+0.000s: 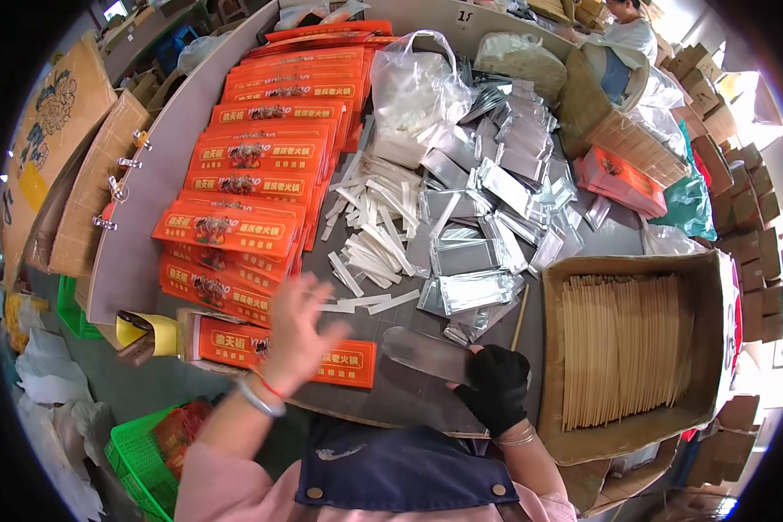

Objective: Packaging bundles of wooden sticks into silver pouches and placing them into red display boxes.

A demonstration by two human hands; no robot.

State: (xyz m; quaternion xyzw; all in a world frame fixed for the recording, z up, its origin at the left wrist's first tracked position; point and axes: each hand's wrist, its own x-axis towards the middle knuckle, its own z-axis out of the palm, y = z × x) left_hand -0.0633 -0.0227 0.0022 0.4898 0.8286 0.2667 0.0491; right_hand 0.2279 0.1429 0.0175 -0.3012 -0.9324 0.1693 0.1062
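Note:
My left hand, bare with a red string and a bangle at the wrist, is raised with fingers spread, slightly blurred. Beneath it lies a long orange printed paper sleeve, partly hidden by the hand. My right hand, in a black fingerless glove, grips one end of a clear flat plastic strip with a rounded tip, held low over the grey table. Just beyond it are loose silvery clear packets. A single thin wooden stick lies beside the glove.
Stacked orange sleeves cover the table's left side. White paper strips lie in a heap mid-table, with a clear plastic bag behind. At right stands a cardboard box of thin wooden sticks. A green basket sits lower left.

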